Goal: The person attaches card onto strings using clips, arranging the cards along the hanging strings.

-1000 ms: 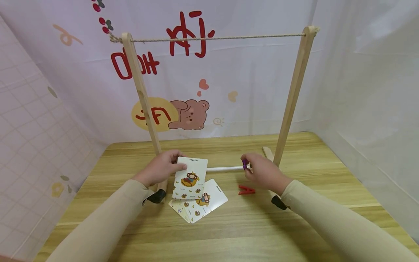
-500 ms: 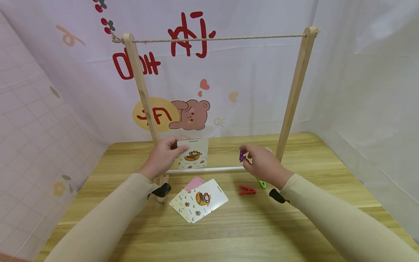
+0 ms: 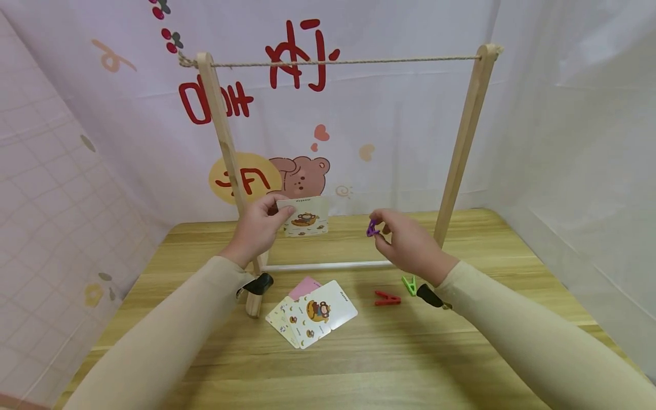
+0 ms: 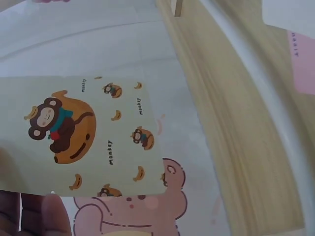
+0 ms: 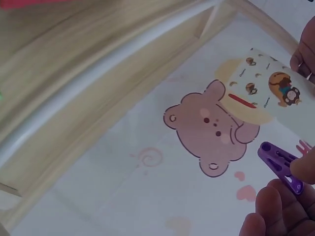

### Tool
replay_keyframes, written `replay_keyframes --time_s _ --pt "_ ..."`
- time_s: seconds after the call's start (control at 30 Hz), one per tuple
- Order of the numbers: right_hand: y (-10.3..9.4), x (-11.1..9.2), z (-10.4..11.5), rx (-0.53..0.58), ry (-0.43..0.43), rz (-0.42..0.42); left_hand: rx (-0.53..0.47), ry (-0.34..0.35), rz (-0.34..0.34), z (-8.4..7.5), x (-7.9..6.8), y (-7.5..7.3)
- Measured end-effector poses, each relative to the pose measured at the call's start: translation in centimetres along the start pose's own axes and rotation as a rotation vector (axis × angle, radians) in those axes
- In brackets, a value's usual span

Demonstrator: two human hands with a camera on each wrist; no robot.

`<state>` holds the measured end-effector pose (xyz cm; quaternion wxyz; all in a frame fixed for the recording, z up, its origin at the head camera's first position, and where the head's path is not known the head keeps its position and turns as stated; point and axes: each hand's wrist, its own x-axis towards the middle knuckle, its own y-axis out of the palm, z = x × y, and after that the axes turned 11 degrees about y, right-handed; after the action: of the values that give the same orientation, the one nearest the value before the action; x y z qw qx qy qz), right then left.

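My left hand (image 3: 260, 228) pinches a white card (image 3: 310, 218) by its left edge, thumb in front, and holds it up above the table. In the left wrist view the card (image 4: 118, 132) shows a monkey on a banana with small monkeys and bananas around it. Across from it, my right hand (image 3: 407, 242) pinches a purple clothespin (image 3: 372, 228) between thumb and fingers. The right wrist view shows this clothespin (image 5: 281, 166) close up, apart from the card. Both hands are below a rope (image 3: 348, 61) strung between two wooden posts (image 3: 463, 142).
Several cards (image 3: 328, 310), one pink, lie overlapping on the table. To their right are a red clothespin (image 3: 387, 298) and a green clothespin (image 3: 409, 285). A white rod (image 3: 328, 266) joins the posts low down. A printed cloth (image 3: 425, 142) hangs behind.
My left hand has lifted the card off the pile, up and away, exposing the pink card. My right hand has risen with the purple clothespin, and the green clothespin has come into view.
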<state>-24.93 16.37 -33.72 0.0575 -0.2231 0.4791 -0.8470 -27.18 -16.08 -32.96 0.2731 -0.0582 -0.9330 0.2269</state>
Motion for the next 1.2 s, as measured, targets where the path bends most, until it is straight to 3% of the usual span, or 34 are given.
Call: replay_keyframes --time_s 0.27,0.5,0.97,1.2 --pt "-1.0 0.9 1.7 0.005 -0.035 -0.048 0.022 0.011 -0.040 -1.1 0.8 -0.7" --pt "-2.0 1.6 3.3 -0.009 -0.071 -0.096 0.072 0.075 -0.092 -2.0 1.6 -0.8" --pt "-4.1 3.6 6.6 -0.016 -0.163 -0.183 0.020 0.103 -0.131 -4.2 3.3 -0.9" --pt "-5.4 4.8 8.3 0.007 -0.224 -0.265 0.015 0.111 -0.160 -5.2 4.4 -1.3"
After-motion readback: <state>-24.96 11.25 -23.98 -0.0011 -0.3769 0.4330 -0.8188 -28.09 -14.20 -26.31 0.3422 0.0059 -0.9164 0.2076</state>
